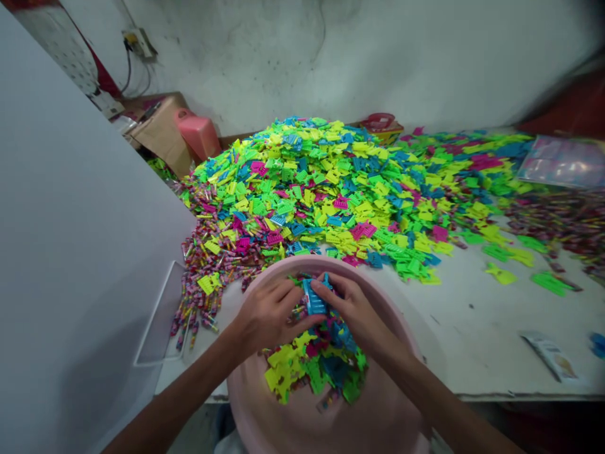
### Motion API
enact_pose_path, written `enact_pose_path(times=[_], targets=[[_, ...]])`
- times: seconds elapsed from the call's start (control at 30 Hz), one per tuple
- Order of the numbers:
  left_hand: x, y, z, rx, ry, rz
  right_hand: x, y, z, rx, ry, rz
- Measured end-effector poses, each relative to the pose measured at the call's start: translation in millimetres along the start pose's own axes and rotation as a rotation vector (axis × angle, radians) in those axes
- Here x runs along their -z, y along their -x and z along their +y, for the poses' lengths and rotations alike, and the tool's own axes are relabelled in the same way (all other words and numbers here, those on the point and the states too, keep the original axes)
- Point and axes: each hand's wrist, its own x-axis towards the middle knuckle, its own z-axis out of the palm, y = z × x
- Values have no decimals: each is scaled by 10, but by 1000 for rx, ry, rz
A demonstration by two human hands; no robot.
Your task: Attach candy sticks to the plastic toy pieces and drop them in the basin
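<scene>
Both my hands meet over a pink round basin [265,416] at the table's near edge. Between them is a small blue plastic comb-like piece [314,299]. My left hand [265,312] pinches its left side with curled fingers. My right hand [352,309] grips its right side, fingers bent. Under my hands the basin holds a small heap of yellow, green, blue and pink plastic pieces [314,369].
A big pile of the same coloured plastic pieces [340,189] covers the white table [472,340] behind the basin. Thin wrapped sticks [203,296] lie at its left edge and at the far right. A cardboard box [163,135], a pink container [198,132], a sachet [551,356].
</scene>
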Motion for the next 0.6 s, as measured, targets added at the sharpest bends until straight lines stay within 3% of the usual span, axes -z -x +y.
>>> enact_pose_path(times=[0.13,0.27,0.37,0.47,0.53,0.6], targets=[[-28,-8,50,52,-53,20,-2,-36,6,46,18,29],[-55,51,-53,136,-18,-8,103,-63,22,58,90,-15],[-58,182,-206,418,-39,-63,345,-160,26,131,264,-161],[-68,315,-331,765,-38,-93,685,-435,107,229,578,-97],[-87,372,-374,871,22,-78,897,-712,255,246,813,-2],[-115,408,-391,897,68,-70,1046,-1005,470,228,908,-11]])
